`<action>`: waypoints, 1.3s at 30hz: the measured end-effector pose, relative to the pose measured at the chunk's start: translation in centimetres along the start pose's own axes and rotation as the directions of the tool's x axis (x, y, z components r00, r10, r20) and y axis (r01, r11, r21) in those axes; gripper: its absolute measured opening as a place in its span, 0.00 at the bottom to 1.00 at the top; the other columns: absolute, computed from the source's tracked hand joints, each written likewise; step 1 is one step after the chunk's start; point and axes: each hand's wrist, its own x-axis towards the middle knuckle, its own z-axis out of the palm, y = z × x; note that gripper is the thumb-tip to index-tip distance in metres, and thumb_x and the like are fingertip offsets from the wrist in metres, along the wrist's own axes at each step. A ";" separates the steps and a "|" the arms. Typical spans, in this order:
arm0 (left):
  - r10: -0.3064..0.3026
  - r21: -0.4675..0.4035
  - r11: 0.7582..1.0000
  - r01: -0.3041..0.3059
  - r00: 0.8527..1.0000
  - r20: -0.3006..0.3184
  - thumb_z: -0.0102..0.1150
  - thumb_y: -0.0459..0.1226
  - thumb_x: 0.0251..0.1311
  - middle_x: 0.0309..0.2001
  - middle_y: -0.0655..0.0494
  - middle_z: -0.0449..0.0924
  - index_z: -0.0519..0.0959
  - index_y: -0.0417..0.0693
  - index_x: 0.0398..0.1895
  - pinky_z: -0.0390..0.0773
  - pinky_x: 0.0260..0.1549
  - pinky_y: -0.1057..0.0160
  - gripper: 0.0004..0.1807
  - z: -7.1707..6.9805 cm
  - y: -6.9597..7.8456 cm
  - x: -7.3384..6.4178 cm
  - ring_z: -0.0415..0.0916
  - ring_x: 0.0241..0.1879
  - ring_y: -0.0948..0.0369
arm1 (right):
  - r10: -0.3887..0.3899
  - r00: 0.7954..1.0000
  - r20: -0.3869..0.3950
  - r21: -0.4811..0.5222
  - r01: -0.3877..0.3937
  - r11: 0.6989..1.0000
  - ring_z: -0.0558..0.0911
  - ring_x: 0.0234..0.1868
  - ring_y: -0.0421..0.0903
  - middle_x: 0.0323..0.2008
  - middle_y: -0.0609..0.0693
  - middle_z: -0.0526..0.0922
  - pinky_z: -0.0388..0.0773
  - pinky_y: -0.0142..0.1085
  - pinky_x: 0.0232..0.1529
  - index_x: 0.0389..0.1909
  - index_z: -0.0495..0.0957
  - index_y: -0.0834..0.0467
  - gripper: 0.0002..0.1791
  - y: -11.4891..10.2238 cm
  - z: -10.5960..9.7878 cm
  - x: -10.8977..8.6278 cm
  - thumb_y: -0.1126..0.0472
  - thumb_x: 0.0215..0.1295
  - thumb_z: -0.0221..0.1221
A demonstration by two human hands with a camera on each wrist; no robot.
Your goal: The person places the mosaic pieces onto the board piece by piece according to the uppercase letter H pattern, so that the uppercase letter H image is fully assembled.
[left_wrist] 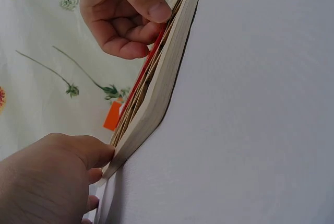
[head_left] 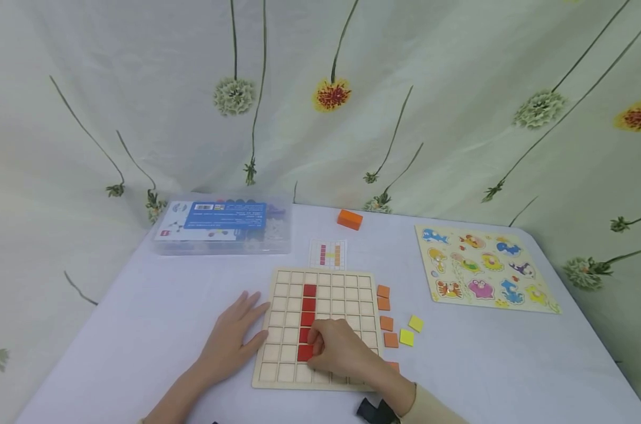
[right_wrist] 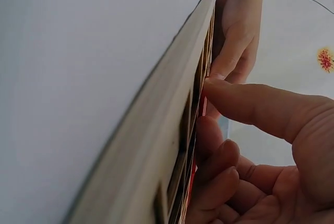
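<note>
A wooden grid board lies on the table, with a column of several red square tiles in its cells. My right hand is over the board, its thumb and curled fingers at the edges of the lowest red tile. In the right wrist view, the thumb and index finger meet that red tile. My left hand rests on the table with fingers extended, the thumb and fingertips touching the board's left edge. The left wrist view shows the left thumb against the board's side.
Right of the board lie several orange tiles and two yellow tiles. Behind it are a pattern card and an orange block. A clear plastic case sits back left, an animal puzzle board right. Something black lies near the right wrist.
</note>
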 end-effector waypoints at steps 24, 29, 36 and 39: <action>0.013 0.013 1.000 -0.013 1.000 -0.007 0.64 0.40 0.58 0.70 0.43 0.66 0.75 0.45 0.63 0.59 0.64 0.32 0.28 -0.1 0.1 0.0 0.56 0.72 0.39 | 0.019 0.938 -0.346 0.106 0.018 0.994 0.71 0.27 0.37 0.29 0.47 0.77 0.70 0.27 0.26 0.52 0.78 0.59 0.23 8.6 -9.3 -6.4 0.65 0.53 0.70; 0.007 0.008 1.000 -0.007 1.000 -0.003 0.64 0.39 0.58 0.70 0.44 0.66 0.75 0.46 0.64 0.59 0.64 0.32 0.28 -0.1 0.2 0.1 0.56 0.72 0.40 | 0.194 0.913 -0.358 0.224 -0.118 0.967 0.71 0.28 0.40 0.33 0.54 0.74 0.68 0.28 0.27 0.59 0.73 0.60 0.31 11.7 -11.1 -7.7 0.65 0.52 0.71; 0.004 0.015 1.000 -0.004 1.000 -0.002 0.65 0.39 0.58 0.70 0.44 0.66 0.75 0.46 0.64 0.59 0.64 0.32 0.28 0.0 0.2 0.1 0.56 0.72 0.40 | 0.253 0.910 -0.329 0.273 -0.165 0.948 0.71 0.31 0.42 0.35 0.56 0.73 0.69 0.29 0.29 0.59 0.71 0.62 0.32 13.8 -11.7 -8.1 0.65 0.53 0.70; 0.009 0.014 1.000 -0.009 1.000 -0.005 0.65 0.39 0.57 0.70 0.43 0.67 0.75 0.46 0.63 0.59 0.64 0.32 0.28 -0.1 0.3 0.1 0.56 0.72 0.39 | 0.274 0.909 -0.316 0.288 -0.183 0.940 0.72 0.31 0.42 0.36 0.55 0.74 0.69 0.28 0.30 0.58 0.72 0.62 0.31 14.1 -11.5 -8.0 0.65 0.52 0.71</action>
